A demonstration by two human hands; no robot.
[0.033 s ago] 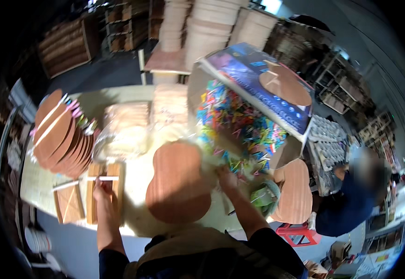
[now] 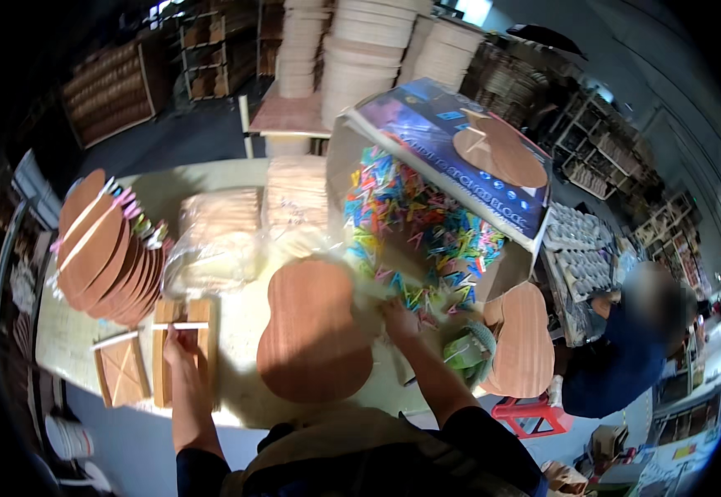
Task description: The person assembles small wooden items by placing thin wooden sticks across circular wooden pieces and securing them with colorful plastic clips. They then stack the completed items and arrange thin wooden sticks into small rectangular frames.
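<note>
A figure-eight-shaped reddish-brown wood panel (image 2: 315,335), like a small guitar body plate, lies flat on the table in front of me. To its left, my left hand (image 2: 182,346) is closed on a thin white strip (image 2: 197,325) that lies across a wooden frame with two thick rails (image 2: 162,364). On the panel's other side, my right hand (image 2: 400,321) reaches to the near edge of a carton of colourful small clothespins (image 2: 410,224). Its fingers are blurred, and I cannot make out whether they hold anything.
Panels with white strips and clips (image 2: 104,257) stand fanned at the left. Bagged pale wood pieces (image 2: 220,224) lie behind. A smaller braced frame (image 2: 122,369), a green tub (image 2: 468,352) and another panel (image 2: 526,348) flank my hands. A person (image 2: 625,364) works at the right.
The whole view has shifted slightly, so the things on the table sit a little lower and further left. Both hands keep their places beside the frame and the carton.
</note>
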